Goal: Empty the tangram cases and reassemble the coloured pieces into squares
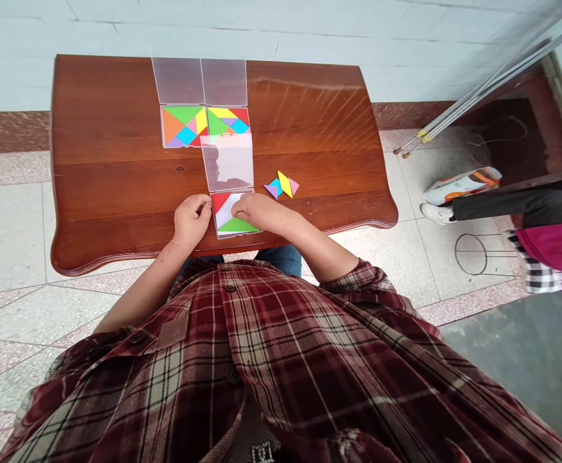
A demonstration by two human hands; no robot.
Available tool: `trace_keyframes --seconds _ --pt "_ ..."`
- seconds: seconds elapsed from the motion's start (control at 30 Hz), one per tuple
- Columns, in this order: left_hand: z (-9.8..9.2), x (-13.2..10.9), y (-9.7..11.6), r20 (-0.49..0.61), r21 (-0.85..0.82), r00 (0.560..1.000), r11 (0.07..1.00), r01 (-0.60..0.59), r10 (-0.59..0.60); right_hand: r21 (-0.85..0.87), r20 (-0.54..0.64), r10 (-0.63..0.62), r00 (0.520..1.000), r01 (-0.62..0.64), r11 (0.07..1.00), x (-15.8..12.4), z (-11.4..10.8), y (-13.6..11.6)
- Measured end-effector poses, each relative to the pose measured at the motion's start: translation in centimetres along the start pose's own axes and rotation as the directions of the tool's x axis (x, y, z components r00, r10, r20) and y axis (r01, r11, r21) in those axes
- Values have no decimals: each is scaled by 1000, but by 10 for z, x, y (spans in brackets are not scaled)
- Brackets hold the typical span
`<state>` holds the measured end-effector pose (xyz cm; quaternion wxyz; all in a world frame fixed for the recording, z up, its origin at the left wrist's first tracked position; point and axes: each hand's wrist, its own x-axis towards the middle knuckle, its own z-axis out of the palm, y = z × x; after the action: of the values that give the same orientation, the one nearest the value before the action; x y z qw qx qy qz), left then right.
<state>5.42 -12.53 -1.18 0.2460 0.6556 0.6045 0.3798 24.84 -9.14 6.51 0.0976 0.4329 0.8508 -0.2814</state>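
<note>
Head view shows our left hand (193,220) curled at the left edge of the near case (226,214), our right hand (256,211) bent over its inside; we cannot tell whether either grip grasps anything. Loose coloured pieces (285,184) lie just right of that case.

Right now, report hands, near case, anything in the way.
Left hand at left edge of near case. Right hand over it, hiding part. Red piece, green piece inside; loose pieces to the right.

On table (117,186): near tray (225,215) | loose pieces (285,184) right | two trays (206,123) behind (side by side)
</note>
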Motion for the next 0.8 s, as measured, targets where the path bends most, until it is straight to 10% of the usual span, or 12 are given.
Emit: trace_keyframes --seconds 0.8 --pt "-2 -1 4 40 46 999 999 -3 2 -39 -25 46 999 -47 998 -16 13 -12"
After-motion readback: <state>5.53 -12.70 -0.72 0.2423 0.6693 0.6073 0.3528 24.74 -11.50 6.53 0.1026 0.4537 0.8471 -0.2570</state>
